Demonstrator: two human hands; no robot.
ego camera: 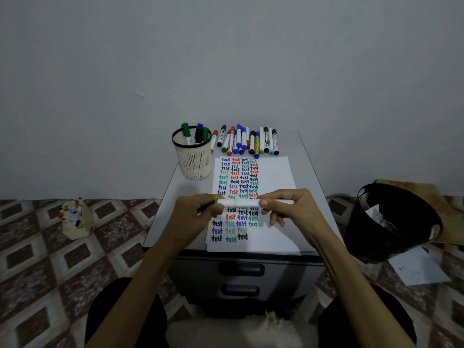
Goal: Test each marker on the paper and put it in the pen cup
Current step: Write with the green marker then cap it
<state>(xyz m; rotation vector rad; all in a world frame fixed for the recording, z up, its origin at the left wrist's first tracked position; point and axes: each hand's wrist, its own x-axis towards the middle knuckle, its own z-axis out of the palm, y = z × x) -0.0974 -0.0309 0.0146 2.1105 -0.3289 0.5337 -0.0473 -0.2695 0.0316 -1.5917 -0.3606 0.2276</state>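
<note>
Both hands hold one white marker (247, 202) level above the paper (273, 177). My left hand (194, 214) grips its left end, where a green tip shows. My right hand (288, 209) pinches the right part of the barrel. The paper lies on the grey cabinet top (310, 172) and is covered with rows of the word "test" in black, blue, red and green. A cream mesh pen cup (194, 156) with a black rim stands at the back left and holds several markers. A row of several capped markers (247, 140) lies behind the paper.
A black waste bin (391, 222) with crumpled paper stands on the floor to the right, a loose sheet (418, 267) beside it. On the tiled floor at the left sits a small box of markers (74, 219). Cabinet drawers (241, 270) face me below the top.
</note>
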